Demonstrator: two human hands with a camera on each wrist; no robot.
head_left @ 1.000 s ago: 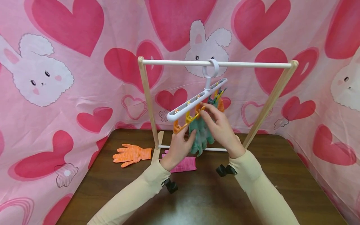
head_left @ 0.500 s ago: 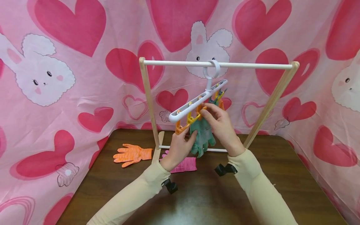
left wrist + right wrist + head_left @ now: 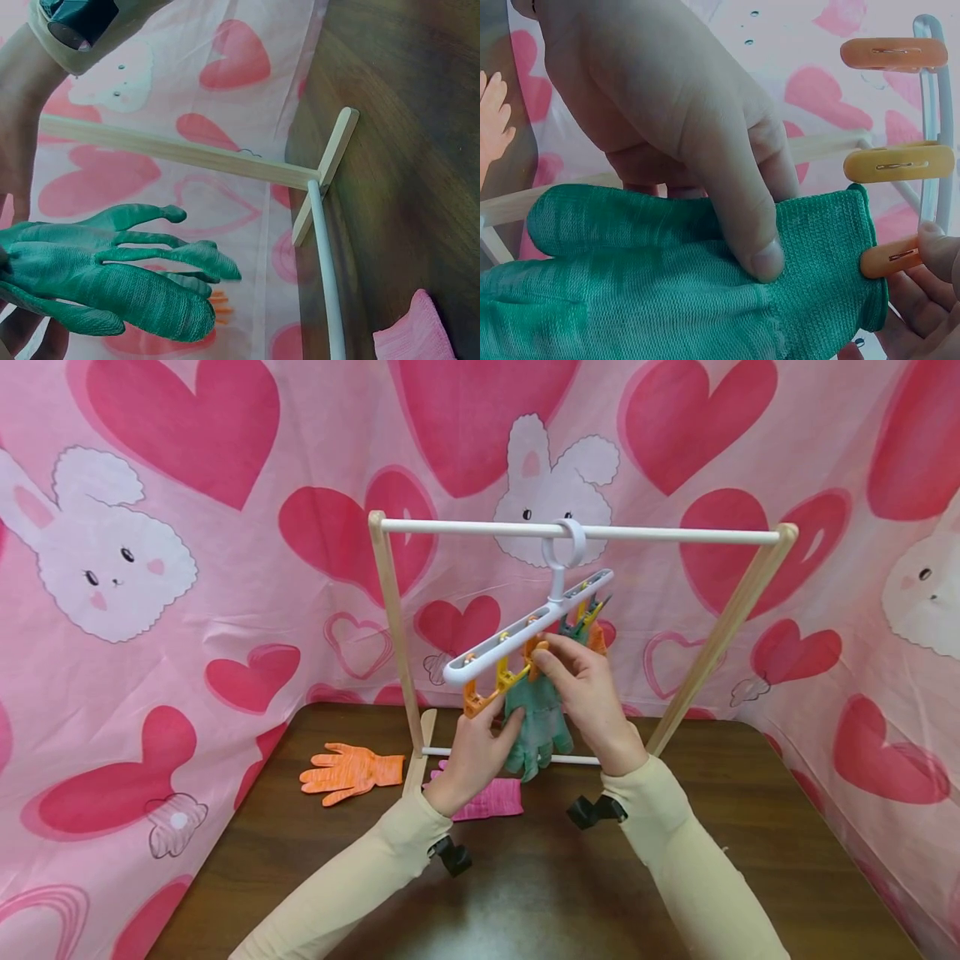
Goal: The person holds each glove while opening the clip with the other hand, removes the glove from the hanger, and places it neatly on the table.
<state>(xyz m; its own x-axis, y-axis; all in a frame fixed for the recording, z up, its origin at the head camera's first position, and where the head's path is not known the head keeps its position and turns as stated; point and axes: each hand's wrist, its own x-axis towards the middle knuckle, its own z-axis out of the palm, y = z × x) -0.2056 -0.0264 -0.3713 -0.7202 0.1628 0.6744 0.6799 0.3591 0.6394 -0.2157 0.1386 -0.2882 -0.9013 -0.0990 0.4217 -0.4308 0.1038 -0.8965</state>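
Note:
A green knit glove (image 3: 810, 247) hangs fingers down from the white clip hanger (image 3: 495, 656). My left hand (image 3: 477, 752) pinches the glove near its cuff, thumb on the near face as the right wrist view shows. With thumb and fingers, my right hand (image 3: 592, 697) pinches an orange clothespin (image 3: 891, 257), whose end overlaps the cuff's edge. Beside it on the hanger are a yellow clothespin (image 3: 896, 163) and another orange clothespin (image 3: 892, 52), with nothing in them. In the left wrist view, the glove's fingers (image 3: 165, 300) dangle freely.
The hanger's ring hooks over a white rod (image 3: 465, 528) on a wooden stand (image 3: 393, 627). At its far end, more clothespins (image 3: 585, 618) hold gloves, partly hidden. An orange glove (image 3: 352, 772) and a pink glove (image 3: 491, 799) lie on the brown table (image 3: 525, 893).
Both hands keep their holds on the glove and the orange clothespin. The hanger turns very slightly, and my right wrist shifts a little to the left.

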